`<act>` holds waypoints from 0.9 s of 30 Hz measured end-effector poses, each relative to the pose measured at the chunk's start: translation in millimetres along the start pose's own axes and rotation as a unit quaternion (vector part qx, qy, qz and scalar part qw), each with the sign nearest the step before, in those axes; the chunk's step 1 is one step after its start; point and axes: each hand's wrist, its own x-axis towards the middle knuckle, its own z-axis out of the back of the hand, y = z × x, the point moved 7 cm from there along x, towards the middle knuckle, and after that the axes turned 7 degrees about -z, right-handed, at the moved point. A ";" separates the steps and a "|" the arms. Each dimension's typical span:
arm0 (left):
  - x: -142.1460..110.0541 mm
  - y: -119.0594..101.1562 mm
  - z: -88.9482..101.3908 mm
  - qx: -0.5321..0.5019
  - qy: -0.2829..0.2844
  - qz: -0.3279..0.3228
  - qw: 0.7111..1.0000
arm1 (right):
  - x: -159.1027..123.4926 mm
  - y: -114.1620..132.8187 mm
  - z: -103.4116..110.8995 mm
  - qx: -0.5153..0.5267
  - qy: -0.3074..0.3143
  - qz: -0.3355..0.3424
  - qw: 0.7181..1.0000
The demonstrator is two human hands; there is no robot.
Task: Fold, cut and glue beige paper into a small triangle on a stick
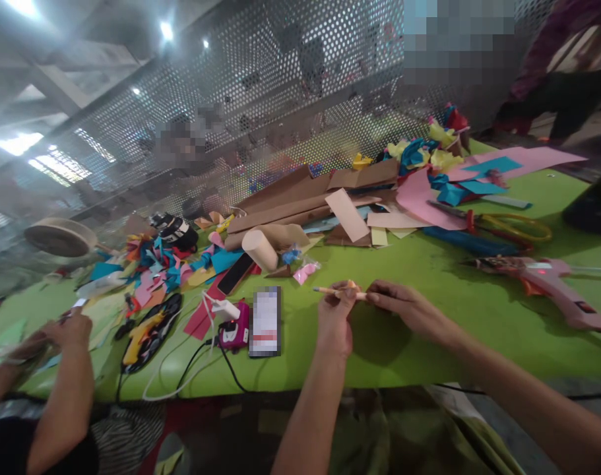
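Between my two hands lies a thin pencil-like stick [324, 289], roughly level, with a dark bluish tip at its left end. A small piece of orange paper [351, 285] sits around its middle, partly hidden by my fingers. My left hand [336, 315] is closed on the stick near that paper. At the stick's other end, the fingertips of my right hand [396, 301] are pinched together on it. Just beyond my left hand, a small pink piece in clear wrap [306, 271] rests on the green table [300, 369].
A pink glue gun [557, 284] and yellow-handled scissors [515, 224] lie at right. Cardboard [290, 201] and coloured paper scraps [152, 280] cover the back. A phone [265, 323] and a magenta power adapter [235, 328] with cables are left. A co-worker's hands [65, 330] work at far left.
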 end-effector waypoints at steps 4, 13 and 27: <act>-0.9 -2.0 -0.2 0.014 -0.001 -0.001 1.000 | -2.1 0.7 0.2 0.014 0.015 -0.014 1.000; -1.0 -5.5 2.9 0.076 -0.003 -0.020 0.997 | -4.8 -0.6 3.7 -0.001 0.005 -0.002 1.000; 2.2 -4.9 8.9 0.039 -0.065 -0.014 0.997 | -15.6 21.2 3.2 -0.293 -0.150 0.218 0.919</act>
